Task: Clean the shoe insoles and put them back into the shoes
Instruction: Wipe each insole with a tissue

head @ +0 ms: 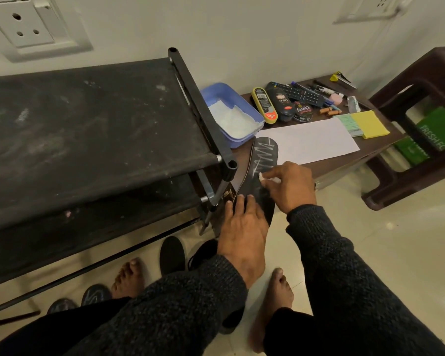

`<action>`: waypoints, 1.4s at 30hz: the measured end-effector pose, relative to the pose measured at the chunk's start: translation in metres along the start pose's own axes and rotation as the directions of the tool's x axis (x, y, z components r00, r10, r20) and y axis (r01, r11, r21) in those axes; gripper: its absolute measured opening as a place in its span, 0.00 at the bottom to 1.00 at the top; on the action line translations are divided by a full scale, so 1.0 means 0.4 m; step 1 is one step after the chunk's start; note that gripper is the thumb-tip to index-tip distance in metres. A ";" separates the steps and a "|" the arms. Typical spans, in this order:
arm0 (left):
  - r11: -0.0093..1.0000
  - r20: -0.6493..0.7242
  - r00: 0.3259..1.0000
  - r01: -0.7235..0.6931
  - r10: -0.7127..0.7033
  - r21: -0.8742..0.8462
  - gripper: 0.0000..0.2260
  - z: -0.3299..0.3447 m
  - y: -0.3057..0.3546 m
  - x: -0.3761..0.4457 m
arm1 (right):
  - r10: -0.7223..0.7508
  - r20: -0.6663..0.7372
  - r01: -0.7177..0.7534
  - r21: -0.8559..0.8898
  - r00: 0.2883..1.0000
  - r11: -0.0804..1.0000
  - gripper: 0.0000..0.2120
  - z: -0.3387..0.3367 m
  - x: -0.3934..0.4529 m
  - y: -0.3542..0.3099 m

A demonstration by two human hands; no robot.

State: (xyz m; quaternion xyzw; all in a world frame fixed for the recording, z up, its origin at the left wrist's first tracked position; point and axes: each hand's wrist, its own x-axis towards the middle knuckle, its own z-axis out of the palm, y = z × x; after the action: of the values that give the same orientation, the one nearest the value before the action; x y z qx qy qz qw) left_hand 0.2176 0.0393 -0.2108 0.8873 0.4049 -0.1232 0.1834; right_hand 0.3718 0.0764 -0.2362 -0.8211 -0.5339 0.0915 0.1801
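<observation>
The black insole (261,173) lies at the near-left corner of the low brown table (344,160), its long axis running away from the person, toe end farthest. The left hand (242,227) presses its heel end flat with straight fingers. The right hand (290,186) pinches what looks like a white tissue wad (341,177) against mid-insole, so the chalky marks toward the toe lie just ahead of it.

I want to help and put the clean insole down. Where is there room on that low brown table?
The white paper sheet lies bare, between the insole being wiped and the yellow pad. Behind the sheet it is crowded: polish containers, a remote, pens. The blue tub fills the corner beside the black rack.
</observation>
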 end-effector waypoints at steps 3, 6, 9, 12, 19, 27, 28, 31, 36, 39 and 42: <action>1.000 -0.029 1.000 0.006 -0.006 -0.011 0.40 0.003 -0.001 0.007 | -0.199 0.152 0.205 -0.024 0.968 0.978 0.06 0.005 -0.028 0.006; 1.000 -0.054 0.999 0.004 -0.005 -0.005 0.35 -0.003 0.004 0.016 | -0.305 0.238 0.326 -0.051 0.922 0.944 0.07 0.008 -0.048 0.012; 1.000 -0.037 0.999 0.026 -0.026 0.017 0.31 -0.009 0.015 0.016 | -0.238 0.191 0.248 -0.029 0.952 0.968 0.06 0.006 -0.037 0.010; 0.994 -0.014 0.997 0.074 -0.073 0.077 0.28 -0.012 0.021 0.011 | -0.135 0.103 0.134 0.023 0.985 0.991 0.07 0.014 -0.018 0.001; 0.991 0.031 0.993 0.115 -0.117 0.075 0.31 -0.038 0.022 -0.004 | -0.027 0.119 0.024 0.033 0.993 0.999 0.08 -0.009 0.023 -0.022; 0.992 0.068 0.990 0.121 -0.122 0.020 0.27 -0.050 0.025 0.010 | -0.047 0.059 0.042 0.080 0.997 0.996 0.06 0.009 0.002 -0.030; 0.992 0.080 0.990 0.118 -0.120 0.032 0.29 -0.053 0.029 0.011 | -0.028 0.036 0.025 0.074 0.999 0.997 0.07 0.011 0.019 -0.030; 0.994 0.097 0.990 0.100 -0.105 0.053 0.30 -0.057 0.024 0.010 | 0.016 0.039 -0.018 0.053 0.999 0.998 0.08 0.005 0.054 -0.025; 0.997 0.022 0.999 0.039 -0.041 0.065 0.24 -0.059 0.007 0.019 | -0.015 0.270 0.018 -0.008 0.963 1.000 0.06 -0.039 0.004 0.008; 0.997 0.036 0.999 0.030 -0.032 0.074 0.25 -0.057 0.007 0.025 | 0.004 0.179 -0.009 0.030 0.984 1.000 0.05 -0.024 -0.006 0.025; 0.995 0.058 0.998 0.033 -0.039 0.097 0.26 -0.057 0.010 0.024 | 0.059 0.022 -0.060 0.042 0.998 0.997 0.06 -0.003 0.017 0.017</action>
State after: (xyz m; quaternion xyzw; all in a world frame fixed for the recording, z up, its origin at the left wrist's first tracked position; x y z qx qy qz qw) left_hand 0.2285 0.0529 -0.1927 0.8836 0.4086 -0.1723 0.1504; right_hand 0.3806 0.0800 -0.2376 -0.8316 -0.5090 0.1164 0.1892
